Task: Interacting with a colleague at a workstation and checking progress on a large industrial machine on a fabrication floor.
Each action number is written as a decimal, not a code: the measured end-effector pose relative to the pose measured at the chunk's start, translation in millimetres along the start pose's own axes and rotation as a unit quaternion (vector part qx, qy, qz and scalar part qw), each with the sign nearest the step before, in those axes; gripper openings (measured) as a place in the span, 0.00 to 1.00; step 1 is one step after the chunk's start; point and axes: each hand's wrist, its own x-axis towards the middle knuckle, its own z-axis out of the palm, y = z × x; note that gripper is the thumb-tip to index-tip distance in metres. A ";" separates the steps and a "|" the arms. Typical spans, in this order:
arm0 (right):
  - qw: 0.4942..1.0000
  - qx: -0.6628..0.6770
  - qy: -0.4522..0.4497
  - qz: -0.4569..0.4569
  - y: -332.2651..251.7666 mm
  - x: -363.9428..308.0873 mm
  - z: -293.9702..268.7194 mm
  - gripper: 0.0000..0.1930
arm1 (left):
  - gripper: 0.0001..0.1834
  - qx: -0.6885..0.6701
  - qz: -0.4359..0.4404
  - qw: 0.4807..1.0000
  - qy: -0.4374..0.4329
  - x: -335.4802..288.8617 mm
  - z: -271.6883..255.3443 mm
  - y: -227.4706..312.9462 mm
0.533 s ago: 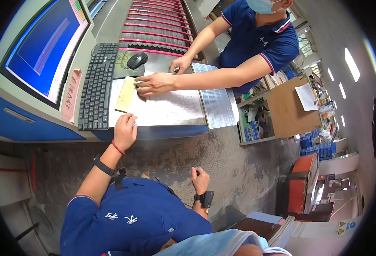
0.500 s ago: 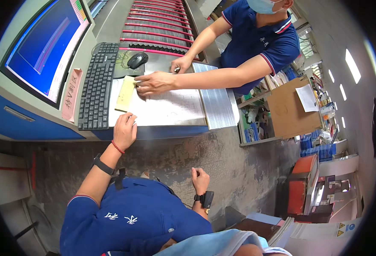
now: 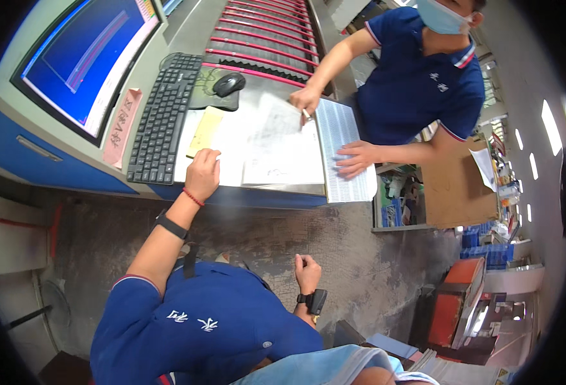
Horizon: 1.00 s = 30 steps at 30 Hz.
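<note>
My left hand [image 3: 203,172], with a red bead bracelet and a dark wristband, rests at the counter's front edge, fingers loosely bent and apart. Its fingertips are at the near end of a thin yellow strip [image 3: 206,131]; whether they touch it, I cannot tell. My right hand [image 3: 307,273] hangs in front of my body, fingers curled in, nothing seen in it. Across the counter, a co-worker's hand [image 3: 304,101] holds a pen-like thing and a blurred, lifted paper sheet [image 3: 275,122]. The co-worker's other hand [image 3: 358,159] lies flat on a pale ribbed panel [image 3: 342,128].
Left of the papers are a black keyboard [image 3: 162,122] and a mouse [image 3: 229,84]. A monitor [image 3: 87,58] stands in the cabinet beyond the keyboard. Red-barred rollers [image 3: 263,38] run behind. A brown board [image 3: 459,186] and shelves stand at right.
The co-worker's one hand has left the yellow strip for the ribbed panel, while the other lifts a sheet. My left hand stays by the strip; the view has shifted slightly.
</note>
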 end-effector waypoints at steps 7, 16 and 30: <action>0.993 0.039 -0.089 0.073 -21.7 10.7 -6.7 0.14 | 0.11 0.038 0.055 0.998 -0.014 2.5 6.5 4.3; 0.882 -0.014 -0.386 -0.269 -180.7 91.0 17.1 0.22 | 0.10 0.063 0.019 0.998 -0.011 -12.7 1.7 -8.0; 0.962 0.167 -0.214 -0.012 -129.1 75.4 13.9 0.15 | 0.08 0.112 0.054 0.991 -0.047 0.2 9.9 3.6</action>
